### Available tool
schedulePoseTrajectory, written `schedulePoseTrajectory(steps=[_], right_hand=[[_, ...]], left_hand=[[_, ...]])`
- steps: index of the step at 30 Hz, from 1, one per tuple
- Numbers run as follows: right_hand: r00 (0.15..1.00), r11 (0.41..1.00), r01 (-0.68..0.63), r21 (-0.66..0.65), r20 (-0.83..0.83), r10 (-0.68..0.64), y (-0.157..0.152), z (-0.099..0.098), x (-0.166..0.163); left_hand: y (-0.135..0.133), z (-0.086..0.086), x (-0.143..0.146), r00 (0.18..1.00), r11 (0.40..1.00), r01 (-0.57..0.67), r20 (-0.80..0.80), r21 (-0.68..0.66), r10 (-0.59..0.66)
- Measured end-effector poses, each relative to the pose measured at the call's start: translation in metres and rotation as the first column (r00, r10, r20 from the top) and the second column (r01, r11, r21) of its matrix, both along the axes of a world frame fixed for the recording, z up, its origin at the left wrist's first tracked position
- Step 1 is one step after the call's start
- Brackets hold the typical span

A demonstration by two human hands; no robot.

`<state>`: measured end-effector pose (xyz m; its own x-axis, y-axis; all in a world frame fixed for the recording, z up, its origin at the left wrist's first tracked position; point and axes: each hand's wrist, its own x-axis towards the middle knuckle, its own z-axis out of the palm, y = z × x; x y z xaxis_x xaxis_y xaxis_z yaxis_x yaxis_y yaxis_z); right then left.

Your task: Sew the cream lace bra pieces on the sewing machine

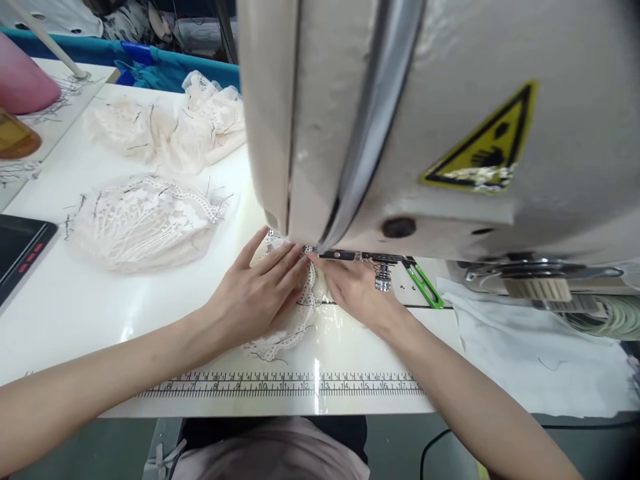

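Lying partly under L hand (256,288) (fingers straight): lace (299,323); R hand (361,291) beside, grip unclear.

Pale cream lace (299,328) (eyelet-patterned)

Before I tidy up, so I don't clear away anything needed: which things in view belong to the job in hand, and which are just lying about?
Likely belong:
lace piece under the left hand
sewing machine
similar lace at left
green thread snips, idle

Seemingly lying about:
white cloth at right
red-marked black device
pink cone-shaped object
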<state>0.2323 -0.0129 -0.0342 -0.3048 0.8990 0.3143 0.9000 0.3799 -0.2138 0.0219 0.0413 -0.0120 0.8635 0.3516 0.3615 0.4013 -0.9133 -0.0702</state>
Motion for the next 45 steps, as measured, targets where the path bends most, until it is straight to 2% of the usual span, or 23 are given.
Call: schedulePoseTrajectory(steps=[8, 11, 16, 24, 32, 45], right_hand=[[0.999, 0.998, 0.026, 0.058, 0.03, -0.028, 0.002, -0.007, -0.002], [0.999, 0.997, 0.019, 0.075, 0.046, -0.022, 0.001, -0.004, -0.003], [0.998, 0.999, 0.024, 0.029, 0.055, -0.025, 0.0, 0.005, -0.003], [0.999, 0.999, 0.007, 0.037, 0.049, -0.008, 0.001, 0.001, -0.002], [0.997, 0.992, 0.081, 0.099, 0.006, -0.082, -0.003, 0.009, -0.005], [0.989, 0.99, 0.061, 0.13, 0.128, -0.078, -0.005, 0.017, -0.006]], left_hand=[[0.002, 0.0, 0.001, 1.0, 1.0, 0.001, 0.02, -0.003, -0.001], [0.002, 0.0, 0.001, 1.0, 1.0, 0.003, 0.019, -0.016, -0.003], [0.002, 0.0, 0.001, 1.0, 0.999, -0.003, 0.014, -0.033, 0.003], [0.002, 0.0, 0.0, 1.0, 0.998, -0.012, 0.014, -0.062, 0.012], [0.004, -0.001, -0.001, 1.0, 0.997, -0.017, 0.015, -0.082, 0.018], [0.002, -0.001, -0.001, 0.999, 0.996, -0.013, 0.04, -0.086, 0.017]])
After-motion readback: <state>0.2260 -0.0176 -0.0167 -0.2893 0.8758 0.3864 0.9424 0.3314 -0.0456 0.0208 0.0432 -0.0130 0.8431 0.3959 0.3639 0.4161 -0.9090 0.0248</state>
